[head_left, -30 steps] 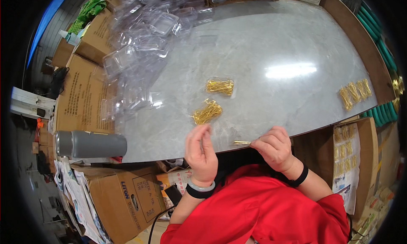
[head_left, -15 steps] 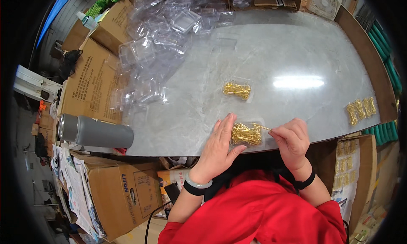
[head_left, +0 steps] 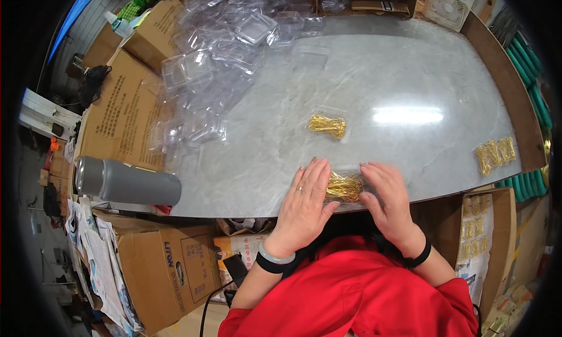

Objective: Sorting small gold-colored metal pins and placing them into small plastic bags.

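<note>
A small clear plastic box (head_left: 344, 200) filled with thin gold-coloured metal pins (head_left: 344, 186) lies near the table's front edge. My left hand (head_left: 304, 199) rests along its left side, with fingers stretched out and thumb apart at the near corner. At the right side is my right hand (head_left: 387, 201), its fingers extended and slightly curved and its thumb near the box. Both hands appear to touch the box, partly covering its ends. Farther back, a second clear box of gold pins (head_left: 328, 126) sits by itself.
Clear plastic boxes (head_left: 211, 62) pile up at the back left, beside cardboard cartons (head_left: 126, 112). A grey bottle (head_left: 132, 182) lies at the left edge. Several gold pin bundles (head_left: 495, 154) lie at the right, near the raised wooden edge (head_left: 509, 85). A white fan (head_left: 448, 8) stands behind.
My right hand has moved left to the box and its pinch has opened; the gold pin it held no longer shows in its fingers. My left hand stays at the box's left side.
</note>
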Available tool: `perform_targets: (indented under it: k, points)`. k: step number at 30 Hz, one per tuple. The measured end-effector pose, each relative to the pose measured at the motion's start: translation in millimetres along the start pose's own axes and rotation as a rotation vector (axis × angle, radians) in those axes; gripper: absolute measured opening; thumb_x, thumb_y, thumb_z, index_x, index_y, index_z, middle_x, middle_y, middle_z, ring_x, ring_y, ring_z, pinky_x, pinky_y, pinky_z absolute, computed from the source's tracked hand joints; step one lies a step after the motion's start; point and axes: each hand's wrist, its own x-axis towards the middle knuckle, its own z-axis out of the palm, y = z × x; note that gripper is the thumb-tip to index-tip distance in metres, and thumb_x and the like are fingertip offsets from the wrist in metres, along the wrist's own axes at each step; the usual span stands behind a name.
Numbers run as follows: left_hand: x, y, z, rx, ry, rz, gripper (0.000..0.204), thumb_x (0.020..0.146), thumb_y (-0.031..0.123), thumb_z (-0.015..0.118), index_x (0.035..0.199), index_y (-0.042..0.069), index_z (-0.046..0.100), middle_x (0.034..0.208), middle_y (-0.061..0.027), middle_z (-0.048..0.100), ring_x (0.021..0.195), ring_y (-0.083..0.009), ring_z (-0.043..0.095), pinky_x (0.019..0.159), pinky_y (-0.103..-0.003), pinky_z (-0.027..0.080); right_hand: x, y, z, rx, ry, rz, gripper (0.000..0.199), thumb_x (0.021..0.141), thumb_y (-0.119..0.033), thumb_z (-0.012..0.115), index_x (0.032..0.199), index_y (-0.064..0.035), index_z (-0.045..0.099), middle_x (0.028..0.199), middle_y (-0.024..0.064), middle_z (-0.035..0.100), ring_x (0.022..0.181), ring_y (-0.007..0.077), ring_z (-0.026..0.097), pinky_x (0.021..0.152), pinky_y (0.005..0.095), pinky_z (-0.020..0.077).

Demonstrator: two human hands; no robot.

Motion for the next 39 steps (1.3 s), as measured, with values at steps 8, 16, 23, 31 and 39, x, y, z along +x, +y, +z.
perform_targets:
  k: [8, 16, 23, 31, 39]
  points:
    - [3.2, 8.8, 5.5, 0.089, -0.007, -0.028, 0.068, 0.100, 0.021, 0.060, 0.157, -0.002, 0.031, 0.162, -0.0214, 0.031, 0.151, -0.0418, 0.029, 0.123, -0.054, 0.024, -11.1, -8.9, 8.7, -0.155, -0.134, -0.020, 0.066, 0.096, -0.016, 0.068, 0.153, 0.0005, 0.039, 0.149, 0.0179, 0.054, 0.147, 0.0395, 0.040, 0.121, 0.0609, 0.0215]
    - [3.0, 9.2, 11.8, 0.130, 0.037, -0.012, 0.065, 0.097, 0.020, 0.062, 0.153, -0.003, 0.037, 0.162, -0.0196, 0.034, 0.151, -0.0406, 0.029, 0.123, -0.055, 0.025, -2.8, -10.1, 19.2, -0.117, -0.132, 0.043, 0.060, 0.098, -0.023, 0.065, 0.150, 0.0000, 0.044, 0.153, 0.0182, 0.049, 0.148, 0.0383, 0.038, 0.121, 0.0622, 0.0201]
    - [5.7, 16.7, 11.4, 0.205, -0.007, -0.050, 0.064, 0.093, 0.018, 0.065, 0.149, -0.005, 0.043, 0.160, -0.0202, 0.036, 0.150, -0.0410, 0.030, 0.122, -0.056, 0.026, -2.9, -12.4, 11.9, -0.211, -0.156, -0.013, 0.071, 0.094, -0.032, 0.069, 0.153, -0.0040, 0.041, 0.161, 0.0175, 0.040, 0.151, 0.0393, 0.033, 0.123, 0.0634, 0.0127]
    - [3.1, 9.2, 2.1, 0.011, -0.039, -0.067, 0.071, 0.099, 0.023, 0.056, 0.156, -0.007, 0.026, 0.162, -0.0255, 0.030, 0.151, -0.0455, 0.027, 0.124, -0.056, 0.020, -4.2, -0.6, 23.2, -0.410, -0.200, -0.156, 0.067, 0.095, -0.042, 0.062, 0.149, -0.0047, 0.048, 0.156, 0.0113, 0.046, 0.147, 0.0270, 0.040, 0.120, 0.0671, 0.0176]
    - [4.8, 10.3, 10.2, -0.088, 0.007, -0.082, 0.071, 0.103, 0.025, 0.052, 0.158, -0.008, 0.020, 0.162, -0.0265, 0.030, 0.150, -0.0479, 0.027, 0.124, -0.055, 0.020, -22.8, 19.6, -10.9, -0.668, 0.016, 0.201, 0.056, 0.091, -0.030, 0.068, 0.140, -0.0049, 0.057, 0.151, 0.0126, 0.051, 0.144, 0.0300, 0.043, 0.119, 0.0725, 0.0113]
